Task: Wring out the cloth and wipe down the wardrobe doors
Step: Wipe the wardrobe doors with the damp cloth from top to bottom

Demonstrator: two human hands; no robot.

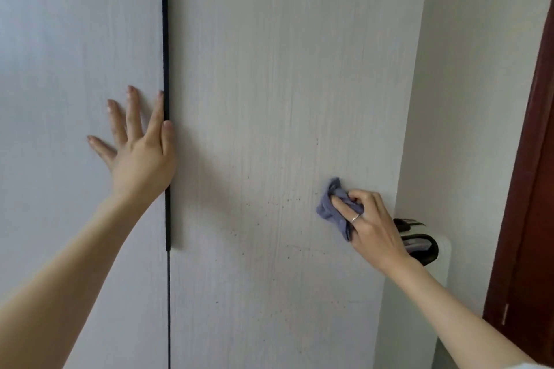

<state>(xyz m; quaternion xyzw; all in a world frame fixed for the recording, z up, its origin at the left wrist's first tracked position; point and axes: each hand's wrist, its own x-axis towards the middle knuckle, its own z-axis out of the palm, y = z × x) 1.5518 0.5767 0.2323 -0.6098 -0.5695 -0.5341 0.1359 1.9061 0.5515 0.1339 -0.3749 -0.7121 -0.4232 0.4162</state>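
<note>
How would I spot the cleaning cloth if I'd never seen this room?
Find the pale right wardrobe door, right of the dark vertical handle strip. Low near its right edge, the right hand presses a crumpled cloth against it. It is the only blue-grey thing there.

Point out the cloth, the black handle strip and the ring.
cloth (328,209): head view, on the bunched blue fabric left of the fingers.
black handle strip (164,39): head view, on its upper stretch.
ring (355,217): head view, on the band.
</note>
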